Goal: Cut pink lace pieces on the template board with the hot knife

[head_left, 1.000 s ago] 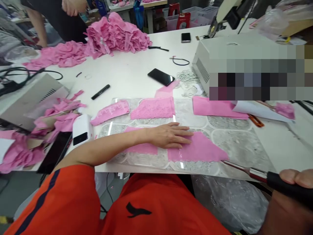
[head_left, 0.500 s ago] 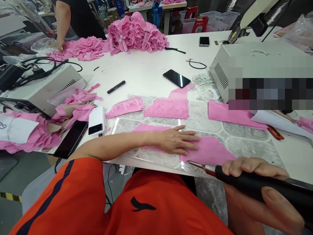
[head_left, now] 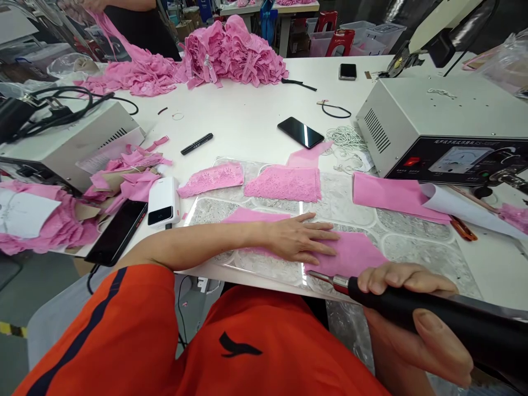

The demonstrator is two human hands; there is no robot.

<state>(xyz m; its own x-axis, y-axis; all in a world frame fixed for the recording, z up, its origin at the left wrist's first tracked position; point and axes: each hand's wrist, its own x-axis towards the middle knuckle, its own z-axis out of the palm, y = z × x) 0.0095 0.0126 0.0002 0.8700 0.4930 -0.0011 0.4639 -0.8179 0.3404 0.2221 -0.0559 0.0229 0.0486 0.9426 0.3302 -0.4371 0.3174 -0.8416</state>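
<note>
My left hand [head_left: 303,239] lies flat with fingers spread on a pink fabric piece [head_left: 350,253], which rests on a grey stone-patterned mat [head_left: 416,258]. In my right hand [head_left: 421,313] is a thick black handheld cutter [head_left: 391,300], with fingers and thumb wrapped round its handle. Its thin metal tip points left and sits at the fabric's near edge, below my left fingertips; whether it touches the cloth I cannot tell. Another pink piece [head_left: 256,215] lies partly under my left hand and forearm. Beyond it are a stack of pink lace pieces [head_left: 284,184] and a smaller lace piece [head_left: 212,180].
Control boxes stand at right [head_left: 433,121] and left [head_left: 61,137]. A phone [head_left: 300,132], a marker [head_left: 197,144], a white power bank [head_left: 164,201] and folded pink fabric [head_left: 391,195] lie around the mat. Behind, a co-worker [head_left: 136,27] stands by a pink garment heap [head_left: 235,55].
My right hand has brought the cutter slightly left along the fabric's near edge. My left hand stays on the cloth. The co-worker has lifted some pink cloth from the table.
</note>
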